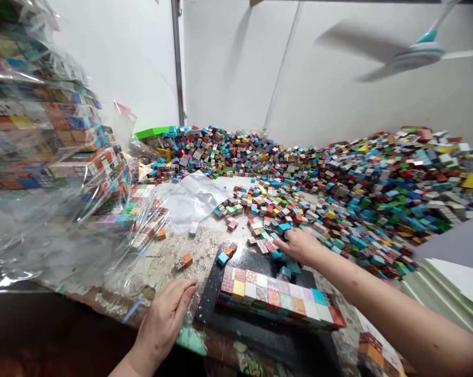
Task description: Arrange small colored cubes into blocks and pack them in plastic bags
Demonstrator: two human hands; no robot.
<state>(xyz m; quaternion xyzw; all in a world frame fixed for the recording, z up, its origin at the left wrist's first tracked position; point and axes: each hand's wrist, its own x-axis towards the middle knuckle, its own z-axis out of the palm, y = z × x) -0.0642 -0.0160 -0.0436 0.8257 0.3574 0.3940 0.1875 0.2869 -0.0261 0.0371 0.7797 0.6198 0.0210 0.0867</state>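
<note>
Head view: right hand down among loose blocks at black board's far side, grip can't be told; left hand by tabletop front edge, fingers together, contents unclear. Block row sits on board.

A worktable with a pale, stained and flaking top, its front edge worn and brownish, carries a long bank of small printed blocks along the back and up the right side, with looser ones spilling toward the middle. A plastic-wrapped stack of blocks stands on the left, and a clear bag lies flat beside it. Nearer the front lie a black board and an orange-topped pair of blocks.
</note>
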